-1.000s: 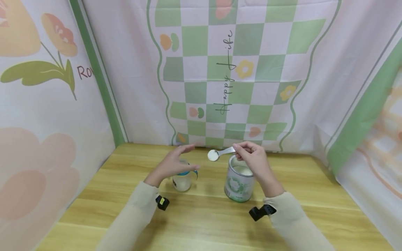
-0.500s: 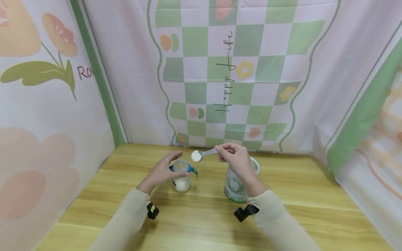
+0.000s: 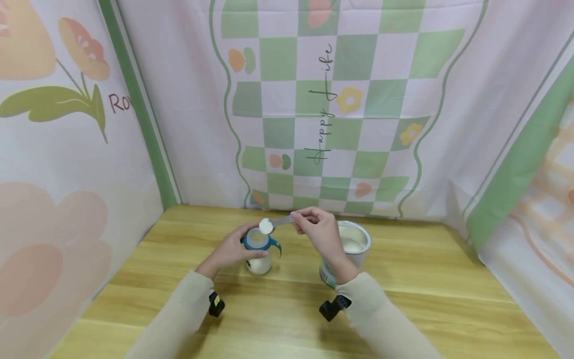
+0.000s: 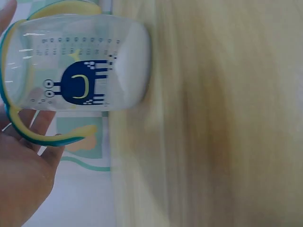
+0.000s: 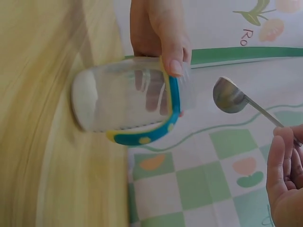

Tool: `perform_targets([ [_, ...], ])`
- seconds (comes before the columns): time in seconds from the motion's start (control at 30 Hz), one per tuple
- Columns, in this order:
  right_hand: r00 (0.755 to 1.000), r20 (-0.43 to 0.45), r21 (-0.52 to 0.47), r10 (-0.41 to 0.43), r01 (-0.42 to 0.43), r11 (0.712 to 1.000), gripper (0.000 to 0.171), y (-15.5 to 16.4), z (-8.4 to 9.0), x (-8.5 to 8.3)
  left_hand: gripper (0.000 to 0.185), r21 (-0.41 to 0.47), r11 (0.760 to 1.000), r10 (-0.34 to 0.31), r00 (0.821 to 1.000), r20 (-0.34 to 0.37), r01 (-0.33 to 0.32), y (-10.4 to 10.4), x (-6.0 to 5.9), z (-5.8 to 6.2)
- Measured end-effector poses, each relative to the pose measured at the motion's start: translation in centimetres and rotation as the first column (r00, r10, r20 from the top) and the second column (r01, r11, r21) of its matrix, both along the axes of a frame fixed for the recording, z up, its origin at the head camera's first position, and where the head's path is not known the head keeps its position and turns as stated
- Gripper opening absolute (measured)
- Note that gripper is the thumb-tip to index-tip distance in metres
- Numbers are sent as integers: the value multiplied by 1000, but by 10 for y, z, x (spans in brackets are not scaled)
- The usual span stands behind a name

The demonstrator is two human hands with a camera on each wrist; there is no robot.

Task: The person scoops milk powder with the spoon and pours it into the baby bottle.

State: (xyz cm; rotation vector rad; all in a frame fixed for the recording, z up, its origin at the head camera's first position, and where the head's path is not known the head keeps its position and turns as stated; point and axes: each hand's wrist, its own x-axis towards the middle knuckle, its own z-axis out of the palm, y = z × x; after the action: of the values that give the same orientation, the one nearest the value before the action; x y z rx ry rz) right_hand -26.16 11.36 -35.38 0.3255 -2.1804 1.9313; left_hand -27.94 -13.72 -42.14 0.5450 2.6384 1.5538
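Left hand (image 3: pixel 230 253) curls round clear bottle (image 3: pixel 259 265) with blue handles. Bottle stands up on wood surface (image 3: pixel 287 319), white stuff at bottom. Metal spoon (image 3: pixel 281 221), full of white powder (image 3: pixel 266 226), hangs just above bottle's top. Right hand (image 3: pixel 320 235) pinches spoon's handle. Open can (image 3: pixel 357 259) stands partly behind right hand.

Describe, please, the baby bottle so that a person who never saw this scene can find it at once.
On the wooden table, left of the open powder tin in the head view, the left hand grips the upright baby bottle near its top. Unlike the opaque tin, it is transparent, with blue and yellow handles and a dark blue cartoon animal print.
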Motion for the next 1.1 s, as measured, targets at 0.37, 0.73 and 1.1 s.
perform_targets([
  [0.37, 998, -52, -12, -21, 20, 1000, 21, -17, -15, -3, 80, -10, 1000, 11, 1000, 8, -11, -1, -2, -12],
  [0.73, 984, -175, 71, -43, 56, 996, 15, -24, -25, 1, 78, 10, 1000, 25, 999, 38, -26, 0, 1, -9],
  [1.1, 943, -331, 192, -36, 105, 976, 11, -28, -34, 5, 82, 33, 999, 10, 999, 34, -11, 0, 0, -11],
])
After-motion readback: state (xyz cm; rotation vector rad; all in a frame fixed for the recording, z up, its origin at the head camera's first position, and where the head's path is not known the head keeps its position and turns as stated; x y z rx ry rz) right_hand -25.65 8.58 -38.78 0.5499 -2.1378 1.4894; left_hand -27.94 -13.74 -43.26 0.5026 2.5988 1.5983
